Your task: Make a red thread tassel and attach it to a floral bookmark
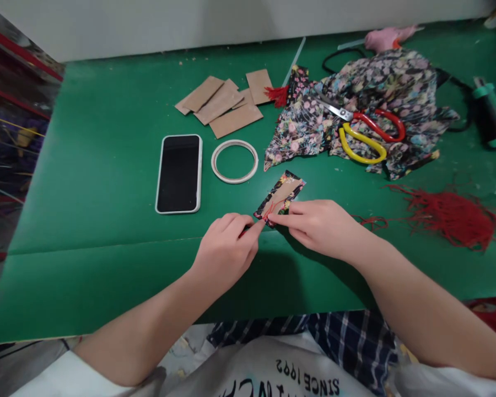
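1. While the left hand (229, 242) pinches the near end of the cloth-edged card (281, 193) over the desk (107, 226), the right hand (322, 225) grips its right edge.
2. Red thread (271, 209) lies on the card.
3. Beyond lie tape (235, 180) and scissors (370, 121).

Illumination: moderate, slightly dim; diffuse light is apparently coming from overhead. Shadows: soft-edged, pooling on the green table (103, 171) below the right hand (314, 223) and toward the near edge; a faint darker patch is showing on the pale panel (149, 25). Glare: slight; the scissors (347, 115) are glinting along the metal, the phone screen (179, 173) is showing nearly black. Distortion: wide-angle; forearms (421, 298) are stretching toward the lower corners. Focus: red threads (454, 218) are smearing together; clutter (12, 143) at the left edge is blurring into gloom.
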`<state>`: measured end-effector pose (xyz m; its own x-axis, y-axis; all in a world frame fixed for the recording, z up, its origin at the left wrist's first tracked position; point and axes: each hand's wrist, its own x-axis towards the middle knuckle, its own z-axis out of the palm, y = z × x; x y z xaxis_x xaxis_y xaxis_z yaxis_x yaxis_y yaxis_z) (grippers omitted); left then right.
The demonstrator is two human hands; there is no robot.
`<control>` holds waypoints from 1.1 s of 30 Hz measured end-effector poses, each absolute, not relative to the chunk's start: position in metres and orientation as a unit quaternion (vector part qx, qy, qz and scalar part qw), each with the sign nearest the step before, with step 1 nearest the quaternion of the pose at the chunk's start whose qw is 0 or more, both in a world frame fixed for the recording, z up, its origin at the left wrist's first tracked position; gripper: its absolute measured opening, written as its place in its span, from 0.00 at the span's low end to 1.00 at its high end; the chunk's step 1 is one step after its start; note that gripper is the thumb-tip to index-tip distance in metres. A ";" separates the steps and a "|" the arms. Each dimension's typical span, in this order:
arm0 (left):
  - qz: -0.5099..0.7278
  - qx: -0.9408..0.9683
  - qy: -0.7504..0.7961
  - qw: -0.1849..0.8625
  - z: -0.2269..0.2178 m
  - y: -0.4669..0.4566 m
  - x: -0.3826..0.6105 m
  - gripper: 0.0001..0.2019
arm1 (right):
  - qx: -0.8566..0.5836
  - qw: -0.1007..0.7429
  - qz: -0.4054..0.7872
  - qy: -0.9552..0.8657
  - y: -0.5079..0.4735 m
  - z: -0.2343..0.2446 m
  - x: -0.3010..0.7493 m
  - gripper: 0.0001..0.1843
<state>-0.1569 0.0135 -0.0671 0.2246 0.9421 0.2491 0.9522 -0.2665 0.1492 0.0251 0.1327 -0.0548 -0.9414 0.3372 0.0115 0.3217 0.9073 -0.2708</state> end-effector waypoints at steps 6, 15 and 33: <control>-0.147 -0.779 -0.609 0.019 -0.068 0.014 -0.157 0.13 | -0.173 0.098 0.127 -0.972 0.133 -0.060 0.024 0.19; -0.153 -0.780 -0.607 0.006 -0.069 0.015 -0.158 0.13 | -0.178 0.028 0.061 -0.982 0.124 -0.060 0.020 0.21; -0.194 -0.765 -0.613 0.030 -0.069 0.012 -0.162 0.07 | -0.184 0.046 0.124 -0.974 0.130 -0.065 0.020 0.21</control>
<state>-0.1623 0.0121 -0.0686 0.1733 0.9267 0.3335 0.9496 -0.2470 0.1929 0.0203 0.1299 -0.0646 -0.9279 0.3701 0.0447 0.3470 0.9012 -0.2596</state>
